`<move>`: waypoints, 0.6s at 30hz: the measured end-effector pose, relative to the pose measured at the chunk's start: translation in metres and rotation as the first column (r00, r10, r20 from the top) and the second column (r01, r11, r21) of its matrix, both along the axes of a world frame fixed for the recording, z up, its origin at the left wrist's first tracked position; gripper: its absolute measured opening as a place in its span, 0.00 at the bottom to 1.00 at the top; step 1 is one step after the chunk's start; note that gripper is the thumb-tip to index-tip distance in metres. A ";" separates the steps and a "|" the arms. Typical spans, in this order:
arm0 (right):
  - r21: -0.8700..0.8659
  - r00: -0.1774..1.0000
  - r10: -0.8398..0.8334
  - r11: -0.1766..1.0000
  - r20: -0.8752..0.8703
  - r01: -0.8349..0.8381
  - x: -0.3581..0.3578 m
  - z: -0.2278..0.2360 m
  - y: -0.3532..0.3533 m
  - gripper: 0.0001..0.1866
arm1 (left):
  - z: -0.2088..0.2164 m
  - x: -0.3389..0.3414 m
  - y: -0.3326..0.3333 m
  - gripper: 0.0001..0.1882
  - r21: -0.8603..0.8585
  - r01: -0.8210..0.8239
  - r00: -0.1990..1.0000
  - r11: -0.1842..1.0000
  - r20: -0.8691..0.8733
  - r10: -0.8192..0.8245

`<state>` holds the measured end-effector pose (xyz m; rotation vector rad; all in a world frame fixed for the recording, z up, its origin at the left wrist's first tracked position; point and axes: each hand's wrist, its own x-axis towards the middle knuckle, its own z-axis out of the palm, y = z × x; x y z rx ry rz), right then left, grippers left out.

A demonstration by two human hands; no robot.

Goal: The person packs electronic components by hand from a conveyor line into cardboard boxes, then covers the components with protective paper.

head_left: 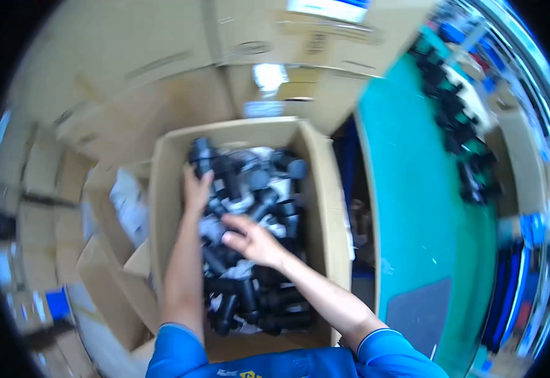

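An open cardboard box stands in front of me, filled with black cylindrical parts; several have a wider end, and their exact kind is unclear. White wrapping shows between them. Near the box's far left corner, my left hand is closed round the lower end of one black cylindrical part, which stands roughly upright. My right hand hovers over the middle of the pile with thumb and fingers apart, nothing between them. Motion blurs both hands slightly.
Stacked cardboard boxes rise behind the open box and along the left. Another open carton with white wrapping sits close on the left. To the right lies a green surface bearing a row of black items and a dark mat.
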<state>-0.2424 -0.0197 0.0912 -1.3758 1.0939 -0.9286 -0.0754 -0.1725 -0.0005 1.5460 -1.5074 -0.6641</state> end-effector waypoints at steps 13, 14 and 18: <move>-0.458 0.131 -0.803 0.457 -0.581 0.762 -0.484 0.076 0.195 0.21 | -0.025 -0.061 -0.010 0.34 0.452 -0.240 0.672 0.859 0.716 -0.189; -0.494 0.007 -0.772 0.414 -0.636 0.764 -0.529 0.082 0.198 0.29 | -0.017 -0.055 -0.012 0.31 0.426 -0.172 0.702 0.888 0.686 -0.193; -0.627 -0.292 -0.663 0.345 -0.690 0.699 -0.642 0.096 0.168 0.45 | -0.002 -0.042 -0.032 0.23 -0.171 0.039 0.870 0.985 0.490 0.050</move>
